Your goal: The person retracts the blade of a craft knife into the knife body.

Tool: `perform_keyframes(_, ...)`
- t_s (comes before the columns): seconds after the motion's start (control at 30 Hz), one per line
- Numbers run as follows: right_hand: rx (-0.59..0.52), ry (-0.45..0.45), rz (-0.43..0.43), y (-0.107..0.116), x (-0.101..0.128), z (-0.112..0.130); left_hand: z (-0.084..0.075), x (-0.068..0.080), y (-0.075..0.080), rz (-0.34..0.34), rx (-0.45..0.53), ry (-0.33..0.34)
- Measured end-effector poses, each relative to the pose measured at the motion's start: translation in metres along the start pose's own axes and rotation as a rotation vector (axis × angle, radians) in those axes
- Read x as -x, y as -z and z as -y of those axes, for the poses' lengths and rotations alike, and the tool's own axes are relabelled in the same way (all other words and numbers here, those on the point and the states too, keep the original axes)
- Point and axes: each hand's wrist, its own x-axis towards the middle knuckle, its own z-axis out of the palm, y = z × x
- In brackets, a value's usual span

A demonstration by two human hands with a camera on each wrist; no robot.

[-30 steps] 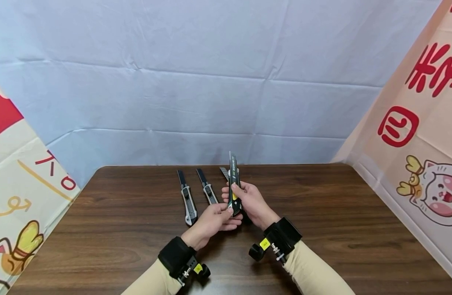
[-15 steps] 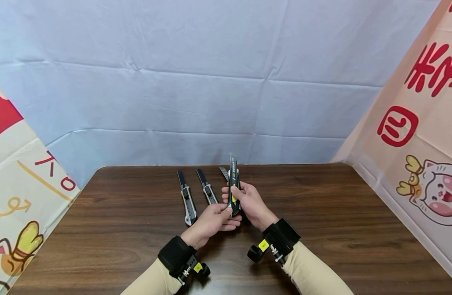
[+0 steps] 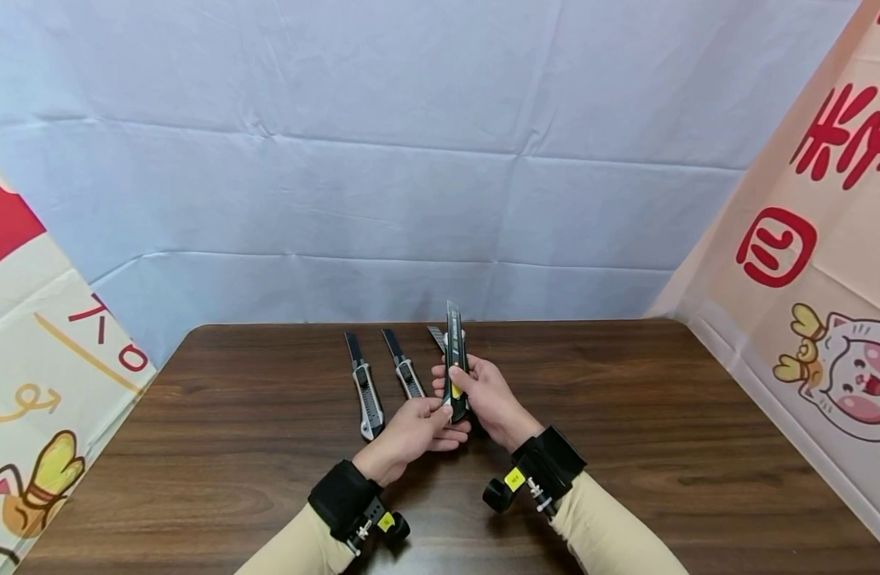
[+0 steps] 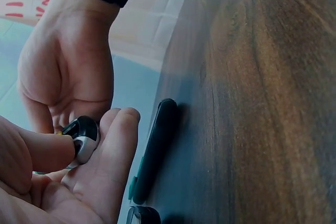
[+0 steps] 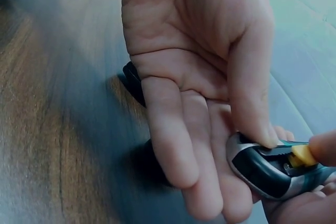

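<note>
Both hands gripped knife [image 3: 455, 369] upright over surface [image 3: 627, 447]: right hand [image 3: 487, 393] round body, left hand [image 3: 417, 430] pinching butt end. Blade out; thumb slip on slider could cut.

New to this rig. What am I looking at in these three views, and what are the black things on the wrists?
No robot here: a person works with bare hands, wearing a camera on the head and one on each wrist strap. The head view looks down at a dark wooden table. Both hands hold one utility knife upright above it: the left hand pinches its lower end, the right hand grips the body, thumb on the yellow slider. Two grey knives lie flat to the left; a further one is mostly hidden behind the hands.
</note>
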Motion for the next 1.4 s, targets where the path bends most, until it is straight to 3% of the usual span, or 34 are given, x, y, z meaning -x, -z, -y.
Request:
perform_keyframes(0.23, 0.001, 0.002, 0.006, 0.0008, -0.0002, 0.0007, -0.0008, 0.0002, -0.0002, 0.006, -0.008, -0.025)
perform_keyframes(0.47, 0.001, -0.012, 0.002, 0.0018, -0.0012, -0.0002, 0.0003, -0.0020, -0.0011, -0.018, -0.003, 0.005)
perform_keyframes(1.07, 0.007, -0.003, 0.039, 0.0021, -0.0011, -0.0011, 0.0005, -0.0006, -0.0008, -0.022, 0.003, -0.010)
perform_keyframes(1.4, -0.006, -0.007, 0.070, 0.0071, -0.0001, 0.0023, 0.0008, -0.0012, 0.0026, 0.028, 0.013, 0.003)
